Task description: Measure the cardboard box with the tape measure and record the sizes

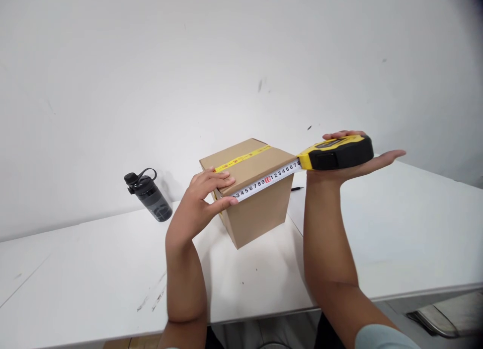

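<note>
from the near edge of the white table [86,283], both forearms reach up and forward, the right one showing a pale sleeve [381,337] at the bottom of the view. the left hand [198,203] is clamped over the near left corner of the cardboard box [260,205], fingers flat on its top and thumb against the front, pinning the end of the blade [264,179]. that blade runs taut along the box's upper front edge to the tape measure [335,155], just beyond the right corner. the right hand [349,173] cradles the case, palm beneath and behind it, fingertips curled over the far side, thumb stretched out to the right. the step in hand looks like spanning that edge; the next move seems to call for a firm left thumb and a level case, so the digits at the corner can be read. a strip of yellow tape [241,160] crosses the box's top. past the box lies a dark pen [297,189]; a dark bottle [153,195] leans at the left, near the white wall [188,62].
</note>
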`<control>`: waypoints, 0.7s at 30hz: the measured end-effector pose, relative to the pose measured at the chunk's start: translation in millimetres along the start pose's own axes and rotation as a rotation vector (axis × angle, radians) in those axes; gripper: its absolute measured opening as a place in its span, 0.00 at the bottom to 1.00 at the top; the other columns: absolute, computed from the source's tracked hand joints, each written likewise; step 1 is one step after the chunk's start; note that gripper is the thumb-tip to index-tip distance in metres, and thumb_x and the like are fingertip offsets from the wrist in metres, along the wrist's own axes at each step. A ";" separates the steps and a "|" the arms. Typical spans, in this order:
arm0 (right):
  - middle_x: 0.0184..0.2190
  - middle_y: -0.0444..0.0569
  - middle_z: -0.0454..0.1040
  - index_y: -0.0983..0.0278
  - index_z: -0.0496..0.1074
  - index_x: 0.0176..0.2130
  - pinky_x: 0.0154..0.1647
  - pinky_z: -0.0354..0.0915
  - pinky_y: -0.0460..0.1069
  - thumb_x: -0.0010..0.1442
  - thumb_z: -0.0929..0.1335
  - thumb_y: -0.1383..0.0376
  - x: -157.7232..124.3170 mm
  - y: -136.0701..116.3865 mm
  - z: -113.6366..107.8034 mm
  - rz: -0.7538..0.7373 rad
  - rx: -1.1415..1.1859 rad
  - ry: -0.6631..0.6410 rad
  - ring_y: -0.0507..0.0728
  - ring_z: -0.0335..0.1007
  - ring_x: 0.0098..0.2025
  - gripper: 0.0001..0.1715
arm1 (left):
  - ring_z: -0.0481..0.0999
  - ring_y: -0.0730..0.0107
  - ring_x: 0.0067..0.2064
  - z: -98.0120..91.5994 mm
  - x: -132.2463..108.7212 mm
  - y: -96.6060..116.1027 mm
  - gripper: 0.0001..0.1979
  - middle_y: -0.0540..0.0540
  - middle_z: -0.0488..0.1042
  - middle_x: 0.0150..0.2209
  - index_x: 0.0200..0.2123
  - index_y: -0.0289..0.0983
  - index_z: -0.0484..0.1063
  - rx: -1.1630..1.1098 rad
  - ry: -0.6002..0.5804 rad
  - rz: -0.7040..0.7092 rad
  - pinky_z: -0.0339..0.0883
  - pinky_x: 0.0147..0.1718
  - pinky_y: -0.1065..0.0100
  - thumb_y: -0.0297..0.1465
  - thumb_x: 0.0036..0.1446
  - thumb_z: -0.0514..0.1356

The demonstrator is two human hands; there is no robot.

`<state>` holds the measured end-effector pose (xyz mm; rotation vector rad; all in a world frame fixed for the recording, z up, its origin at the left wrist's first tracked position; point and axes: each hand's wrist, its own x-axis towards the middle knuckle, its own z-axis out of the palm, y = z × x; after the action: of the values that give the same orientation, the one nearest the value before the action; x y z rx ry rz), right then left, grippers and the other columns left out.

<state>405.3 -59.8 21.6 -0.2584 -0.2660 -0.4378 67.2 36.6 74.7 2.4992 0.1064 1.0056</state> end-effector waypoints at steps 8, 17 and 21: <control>0.29 0.49 0.62 0.56 0.67 0.28 0.51 0.73 0.67 0.70 0.43 0.30 8.4 9.0 -13.2 0.000 -0.015 -0.073 0.61 0.73 0.32 0.48 | 0.72 0.48 0.73 0.9 1.7 2.7 0.21 0.44 0.83 0.62 0.57 0.51 0.85 -0.030 0.000 -0.026 0.66 0.74 0.38 0.49 0.63 0.74; 0.29 0.48 0.60 0.58 0.62 0.27 0.49 0.71 0.64 0.68 0.40 0.28 2.7 -6.1 -1.0 0.085 -0.008 -0.035 0.58 0.69 0.31 0.50 | 0.70 0.48 0.76 1.4 3.0 0.3 0.21 0.45 0.83 0.63 0.57 0.52 0.85 -0.032 -0.007 -0.067 0.66 0.75 0.39 0.47 0.63 0.75; 0.29 0.48 0.59 0.58 0.61 0.28 0.49 0.70 0.63 0.68 0.36 0.30 4.5 -2.3 -1.3 0.077 0.024 0.013 0.56 0.67 0.30 0.51 | 0.70 0.49 0.76 0.5 3.2 0.3 0.21 0.45 0.82 0.64 0.57 0.51 0.85 -0.024 -0.012 -0.064 0.66 0.75 0.40 0.46 0.63 0.74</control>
<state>408.5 -63.9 22.2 -0.2417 -0.2471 -0.3595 69.8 36.9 76.5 2.4634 0.1691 0.9605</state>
